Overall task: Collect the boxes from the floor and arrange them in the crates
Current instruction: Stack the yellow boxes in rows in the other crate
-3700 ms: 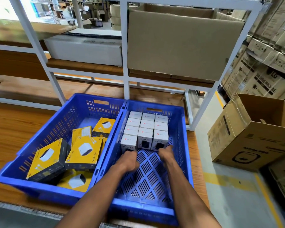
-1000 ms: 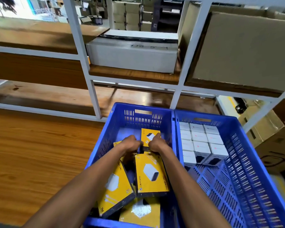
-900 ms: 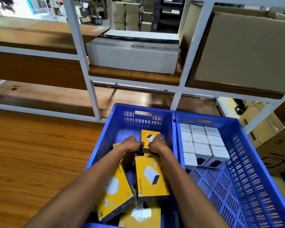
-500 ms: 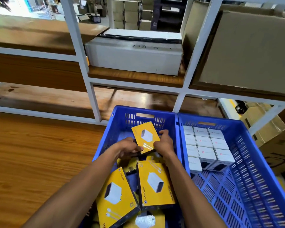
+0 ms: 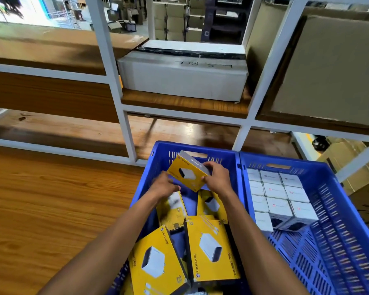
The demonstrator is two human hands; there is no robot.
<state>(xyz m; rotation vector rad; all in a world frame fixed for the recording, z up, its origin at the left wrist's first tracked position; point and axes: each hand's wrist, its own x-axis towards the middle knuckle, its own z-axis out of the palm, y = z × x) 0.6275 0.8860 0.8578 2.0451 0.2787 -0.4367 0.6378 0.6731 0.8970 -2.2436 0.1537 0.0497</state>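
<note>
Two blue crates stand side by side on a wooden surface. The left crate [image 5: 200, 146] holds several yellow boxes, two of them nearest me [image 5: 209, 250] [image 5: 156, 262] lying tilted. My right hand [image 5: 218, 178] grips one yellow box [image 5: 188, 170] and holds it raised and tilted at the crate's far end. My left hand [image 5: 164, 186] is just below that box's left corner, over a blurred yellow box [image 5: 173, 204]; its grip is unclear. The right crate [image 5: 285, 160] contains small white boxes [image 5: 279, 192] packed in neat rows at its far end.
A white metal shelf frame [image 5: 109, 71] rises right behind the crates. On it sit a white carton [image 5: 183, 75] and a large brown carton [image 5: 332, 71]. The wooden surface [image 5: 51, 209] extends left. Cardboard boxes [image 5: 349, 165] stand on the floor at right.
My hands left the white boxes and moved to the left crate. Together they lifted one yellow box from its far end; now my right hand holds it higher and my left hand has dropped lower.
</note>
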